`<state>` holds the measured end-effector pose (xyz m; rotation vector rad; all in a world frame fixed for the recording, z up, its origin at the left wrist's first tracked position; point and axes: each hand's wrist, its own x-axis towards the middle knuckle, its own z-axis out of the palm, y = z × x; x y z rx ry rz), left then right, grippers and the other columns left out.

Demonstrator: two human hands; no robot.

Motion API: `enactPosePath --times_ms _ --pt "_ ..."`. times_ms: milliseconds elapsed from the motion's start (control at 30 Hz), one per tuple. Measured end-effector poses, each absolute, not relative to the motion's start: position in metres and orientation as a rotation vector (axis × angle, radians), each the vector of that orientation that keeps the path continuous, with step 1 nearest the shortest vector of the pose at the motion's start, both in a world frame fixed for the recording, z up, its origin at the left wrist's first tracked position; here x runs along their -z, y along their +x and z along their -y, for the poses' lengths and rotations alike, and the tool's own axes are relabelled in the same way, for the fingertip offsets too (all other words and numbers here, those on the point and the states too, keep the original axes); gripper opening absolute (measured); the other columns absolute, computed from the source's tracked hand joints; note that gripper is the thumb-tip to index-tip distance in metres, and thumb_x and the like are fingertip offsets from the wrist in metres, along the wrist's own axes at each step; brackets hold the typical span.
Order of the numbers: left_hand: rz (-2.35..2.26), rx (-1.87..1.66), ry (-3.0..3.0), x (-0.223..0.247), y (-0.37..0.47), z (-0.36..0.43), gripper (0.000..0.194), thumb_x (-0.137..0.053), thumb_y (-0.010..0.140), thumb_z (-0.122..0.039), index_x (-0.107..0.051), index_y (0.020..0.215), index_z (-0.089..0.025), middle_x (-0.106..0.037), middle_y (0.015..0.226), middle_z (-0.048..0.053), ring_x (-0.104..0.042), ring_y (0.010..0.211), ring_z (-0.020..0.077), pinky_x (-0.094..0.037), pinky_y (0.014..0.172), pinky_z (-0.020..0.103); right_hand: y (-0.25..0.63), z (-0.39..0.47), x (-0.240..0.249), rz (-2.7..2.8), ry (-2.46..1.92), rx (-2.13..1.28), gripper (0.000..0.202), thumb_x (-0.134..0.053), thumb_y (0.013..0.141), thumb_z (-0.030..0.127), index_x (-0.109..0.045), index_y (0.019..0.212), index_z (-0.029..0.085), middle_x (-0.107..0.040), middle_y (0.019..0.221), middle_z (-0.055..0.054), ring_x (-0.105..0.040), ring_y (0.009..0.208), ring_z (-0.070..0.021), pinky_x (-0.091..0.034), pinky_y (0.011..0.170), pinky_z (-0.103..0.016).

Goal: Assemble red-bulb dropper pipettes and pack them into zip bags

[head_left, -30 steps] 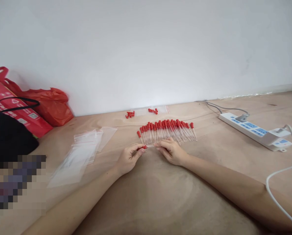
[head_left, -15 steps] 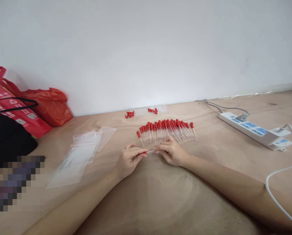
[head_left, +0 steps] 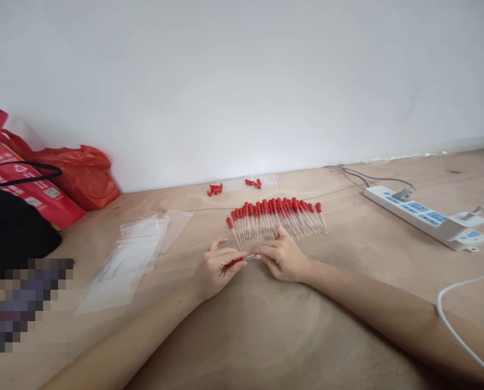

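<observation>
Crosswise, the red-bulbed dropper (head_left: 245, 259) points toward the right hand (head_left: 285, 258).

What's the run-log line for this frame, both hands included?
left hand: grips red bulb | right hand: pinches clear tube | beyond: row of red-capped droppers | left: clear zip bags
</observation>
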<state>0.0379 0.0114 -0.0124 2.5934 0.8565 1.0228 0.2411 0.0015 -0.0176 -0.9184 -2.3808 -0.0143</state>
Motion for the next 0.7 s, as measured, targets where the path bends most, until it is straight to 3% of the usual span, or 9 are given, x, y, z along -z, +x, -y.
enactPosePath --times_ms 167,367,433,600,700 --pt "-0.831 -1.024 2.586 0.013 0.038 -0.013 0.012 -0.055 0.078 -0.022 -0.064 0.084 -0.020 -0.069 0.071 0.001 -0.063 0.063 0.0125 -0.033 0.093 0.037 0.238 -0.002 0.019 2.409 -0.942 -0.025 0.028 -0.032 0.086 0.020 -0.058 0.076 0.016 -0.062 0.066 -0.002 -0.041 0.052 -0.0103 -0.019 0.065 -0.030" --pt "-1.012 -1.013 2.361 0.013 0.036 -0.019 0.022 -0.057 0.075 -0.033 -0.064 0.092 -0.019 -0.069 0.078 0.003 -0.062 0.069 0.0148 -0.043 0.084 0.033 0.235 -0.004 0.019 2.340 -1.048 -0.120 0.029 -0.031 0.088 0.024 -0.057 0.078 0.017 -0.063 0.066 -0.001 -0.045 0.054 -0.0100 -0.019 0.066 -0.029" --pt "-1.036 -1.040 2.287 0.013 0.036 -0.020 0.022 -0.058 0.074 -0.034 -0.065 0.087 -0.019 -0.069 0.077 0.003 -0.062 0.070 0.0156 -0.045 0.081 0.032 0.234 -0.003 0.019 2.320 -1.076 -0.140 0.029 -0.031 0.088 0.024 -0.057 0.075 0.017 -0.062 0.063 -0.001 -0.045 0.052 -0.0098 -0.019 0.066 -0.029" --pt "-0.936 -1.036 2.286 0.013 0.035 -0.019 0.013 -0.060 0.072 -0.031 -0.067 0.075 -0.020 -0.069 0.070 0.002 -0.061 0.061 0.0142 -0.036 0.093 0.040 0.232 0.000 0.020 2.315 -1.063 -0.177 0.029 -0.032 0.086 0.022 -0.056 0.070 0.017 -0.059 0.057 0.001 -0.040 0.048 -0.0088 -0.020 0.066 -0.028" --pt "-0.989 -1.015 2.133 0.011 0.038 -0.018 0.017 -0.062 0.070 -0.034 -0.065 0.076 -0.019 -0.068 0.072 0.003 -0.061 0.065 0.0155 -0.042 0.087 0.038 0.228 0.000 0.018 2.285 -1.086 -0.248 0.032 -0.031 0.088 0.024 -0.057 0.070 0.017 -0.059 0.057 0.001 -0.041 0.047 -0.0083 -0.020 0.066 -0.028"
